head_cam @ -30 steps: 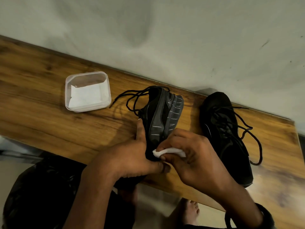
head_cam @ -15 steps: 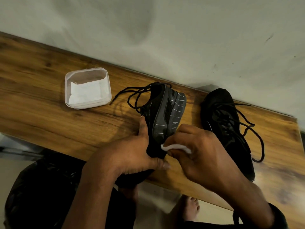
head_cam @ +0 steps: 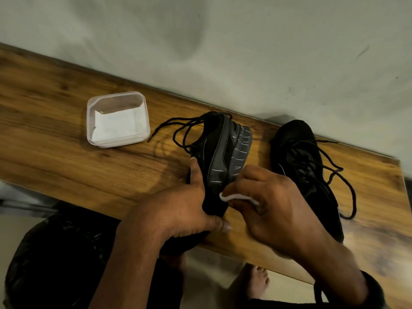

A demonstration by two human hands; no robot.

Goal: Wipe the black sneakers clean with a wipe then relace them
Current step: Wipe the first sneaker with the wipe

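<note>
One black sneaker (head_cam: 225,150) lies tipped on its side on the wooden table (head_cam: 66,152), its grey sole facing right and its loose laces trailing left. My left hand (head_cam: 178,210) grips its near end, thumb along the upper. My right hand (head_cam: 272,208) pinches a folded white wipe (head_cam: 231,196) against the sole's near edge. The second black sneaker (head_cam: 301,166) rests upright on the table to the right, laces loose, apart from both hands.
A clear plastic tub (head_cam: 118,119) holding white wipes sits on the table to the left. A pale wall runs behind the table. Below the table's near edge are a black bag (head_cam: 55,259) and a bare foot (head_cam: 258,282).
My right hand with the wipe has slid slightly along the sole's near edge. My left hand keeps its grip on the sneaker, which has hardly moved.
</note>
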